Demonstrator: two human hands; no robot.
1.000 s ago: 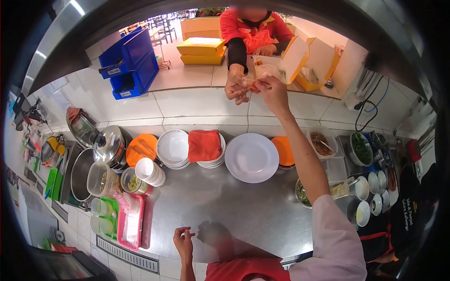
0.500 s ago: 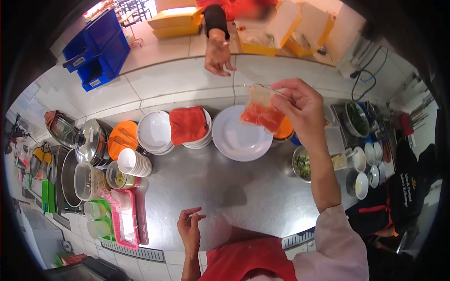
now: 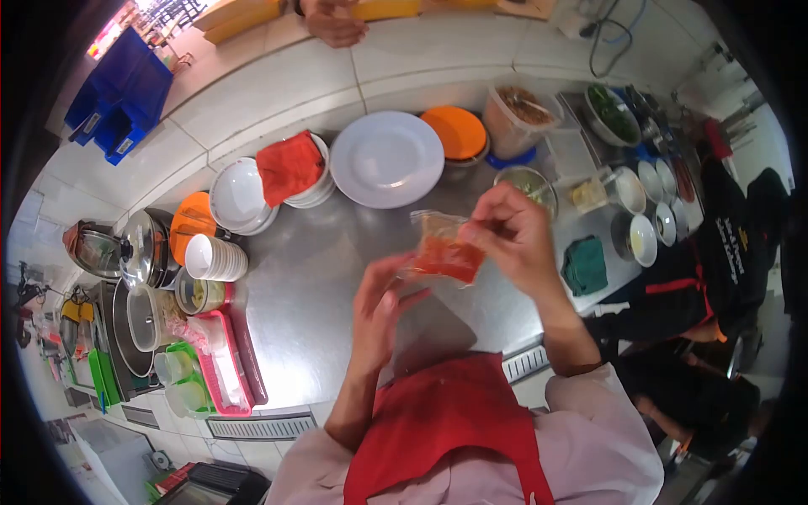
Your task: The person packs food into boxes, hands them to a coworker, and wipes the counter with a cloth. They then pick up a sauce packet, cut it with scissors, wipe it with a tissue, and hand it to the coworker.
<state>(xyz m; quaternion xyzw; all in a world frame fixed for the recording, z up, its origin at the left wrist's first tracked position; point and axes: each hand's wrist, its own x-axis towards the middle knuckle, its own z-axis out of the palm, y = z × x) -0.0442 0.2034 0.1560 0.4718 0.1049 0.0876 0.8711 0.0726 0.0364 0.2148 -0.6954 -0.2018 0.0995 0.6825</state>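
Note:
A small clear plastic bag of red-orange sauce [image 3: 450,252] hangs tilted over the steel counter, in front of my body. My right hand [image 3: 513,240] pinches its right side between thumb and fingertips. My left hand [image 3: 383,307] is at the bag's lower left edge with thumb and fingers apart; the fingertips appear to touch the plastic, and part of them is hard to make out. Beyond the bag lies a large white plate [image 3: 387,160], with a red cloth [image 3: 292,167] on stacked white bowls to its left.
An orange plate [image 3: 454,132] and a tub of brown food [image 3: 522,114] stand at the back right. Stacked white cups [image 3: 215,257] and a pink basket [image 3: 225,362] are on the left. A green cloth [image 3: 584,265] lies right. Another person's hand [image 3: 335,23] rests at the far ledge.
My right hand has brought the sauce bag from above the plate down toward my body. My left hand has risen to meet the bag. The view has tilted down, and the other person's hand has withdrawn.

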